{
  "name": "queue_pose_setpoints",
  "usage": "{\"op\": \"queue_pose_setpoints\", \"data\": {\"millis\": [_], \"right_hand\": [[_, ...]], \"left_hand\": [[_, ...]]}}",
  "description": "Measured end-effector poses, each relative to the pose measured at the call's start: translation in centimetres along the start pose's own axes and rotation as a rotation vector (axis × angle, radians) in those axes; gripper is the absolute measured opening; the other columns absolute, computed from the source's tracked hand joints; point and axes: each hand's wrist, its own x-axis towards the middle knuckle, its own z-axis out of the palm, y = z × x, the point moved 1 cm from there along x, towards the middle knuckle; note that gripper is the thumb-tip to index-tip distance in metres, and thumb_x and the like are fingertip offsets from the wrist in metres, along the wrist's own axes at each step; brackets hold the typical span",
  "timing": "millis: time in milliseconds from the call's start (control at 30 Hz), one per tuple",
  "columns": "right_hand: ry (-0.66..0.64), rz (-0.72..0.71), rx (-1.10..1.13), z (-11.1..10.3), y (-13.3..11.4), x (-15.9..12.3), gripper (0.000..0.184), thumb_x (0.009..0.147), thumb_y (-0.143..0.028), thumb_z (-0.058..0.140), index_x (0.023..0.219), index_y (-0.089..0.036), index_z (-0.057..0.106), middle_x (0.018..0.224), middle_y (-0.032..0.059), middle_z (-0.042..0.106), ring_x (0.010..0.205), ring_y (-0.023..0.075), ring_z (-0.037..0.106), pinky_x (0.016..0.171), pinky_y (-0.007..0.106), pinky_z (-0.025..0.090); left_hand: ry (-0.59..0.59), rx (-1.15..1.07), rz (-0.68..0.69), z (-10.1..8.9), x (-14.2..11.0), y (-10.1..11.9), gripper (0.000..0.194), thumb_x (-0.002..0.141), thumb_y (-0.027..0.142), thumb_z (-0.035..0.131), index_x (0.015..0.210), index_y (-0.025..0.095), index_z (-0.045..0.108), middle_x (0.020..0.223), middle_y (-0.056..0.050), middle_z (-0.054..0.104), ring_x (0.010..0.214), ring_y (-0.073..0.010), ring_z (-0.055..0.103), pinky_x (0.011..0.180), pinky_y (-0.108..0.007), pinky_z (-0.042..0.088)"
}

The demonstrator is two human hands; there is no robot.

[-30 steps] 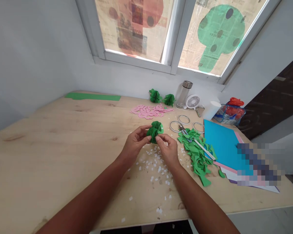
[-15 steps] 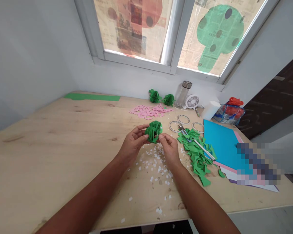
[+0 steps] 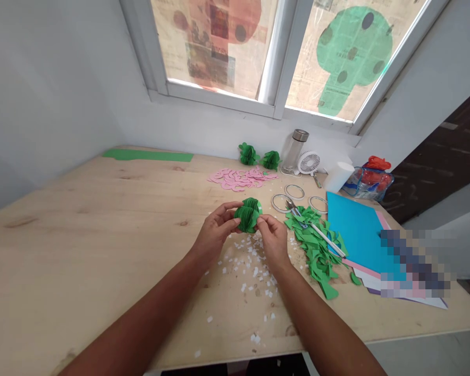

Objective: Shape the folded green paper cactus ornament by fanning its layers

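Note:
A small green paper ball (image 3: 248,214) made of folded layers is held above the wooden table (image 3: 102,230) between both hands. My left hand (image 3: 214,233) pinches its left side with thumb and fingers. On the ball's right side, my right hand (image 3: 273,239) grips it with fingertips closed. White paper bits (image 3: 254,271) lie scattered on the table just below my hands.
A heap of green cut pieces (image 3: 315,248) with scissors (image 3: 295,209) and a white pen (image 3: 329,241) lies to the right, beside coloured sheets (image 3: 356,230). Pink cut-outs (image 3: 238,178), two finished green balls (image 3: 248,154), tape rings (image 3: 282,202), a bottle (image 3: 295,149) and a small fan (image 3: 308,163) stand behind.
The green ball has been turned slightly in my fingers; its open hollow no longer faces me. Both hands stay in nearly the same place.

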Motion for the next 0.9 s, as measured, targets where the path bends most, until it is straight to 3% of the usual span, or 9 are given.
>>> {"op": "queue_pose_setpoints", "data": {"millis": [267, 567, 667, 767, 900], "right_hand": [[0.056, -0.009, 0.005, -0.09, -0.18, 0.12, 0.023, 0.076, -0.036, 0.051, 0.067, -0.016, 0.060, 0.061, -0.0015, 0.056, 0.063, 0.0131, 0.051, 0.065, 0.025, 0.042], [0.054, -0.007, 0.013, -0.10, -0.22, 0.07, 0.024, 0.077, -0.038, 0.052, 0.068, -0.016, 0.060, 0.059, -0.0022, 0.053, 0.061, 0.0124, 0.049, 0.060, 0.023, 0.041], [0.041, -0.002, 0.009, -0.06, -0.08, 0.09, 0.025, 0.077, -0.038, 0.053, 0.068, -0.016, 0.059, 0.059, -0.0021, 0.052, 0.061, 0.0127, 0.049, 0.059, 0.023, 0.041], [0.015, -0.002, -0.007, 0.01, 0.08, 0.04, 0.025, 0.077, -0.038, 0.052, 0.069, -0.016, 0.059, 0.060, -0.0018, 0.053, 0.062, 0.0130, 0.049, 0.061, 0.023, 0.042], [-0.026, -0.049, -0.079, 0.13, -0.04, -0.15, 0.023, 0.079, -0.035, 0.051, 0.072, -0.016, 0.060, 0.064, -0.0013, 0.055, 0.064, 0.0129, 0.050, 0.062, 0.023, 0.040]], "left_hand": [[0.039, -0.042, -0.065, -0.51, 0.27, -0.10, 0.034, 0.065, 0.024, 0.069, 0.099, 0.020, 0.065, 0.091, -0.005, 0.066, 0.078, -0.0174, 0.059, 0.068, -0.030, 0.048], [0.140, 0.238, -0.064, -0.78, 0.26, -0.46, 0.030, 0.068, 0.031, 0.062, 0.095, 0.020, 0.068, 0.085, -0.005, 0.066, 0.076, -0.0193, 0.059, 0.061, -0.028, 0.044], [0.234, 0.390, 0.109, -0.98, 0.27, -0.48, 0.024, 0.070, 0.032, 0.063, 0.090, 0.022, 0.069, 0.090, -0.005, 0.066, 0.085, -0.0219, 0.059, 0.067, -0.030, 0.045], [0.304, 0.621, 0.411, -0.88, -0.07, -0.02, 0.017, 0.074, 0.029, 0.062, 0.088, 0.024, 0.069, 0.100, -0.005, 0.064, 0.097, -0.0232, 0.056, 0.081, -0.034, 0.044], [0.157, 0.871, 0.673, -0.30, -0.59, 0.40, 0.012, 0.078, 0.024, 0.059, 0.084, 0.024, 0.069, 0.091, -0.005, 0.066, 0.097, -0.0228, 0.056, 0.091, -0.039, 0.040]]}}
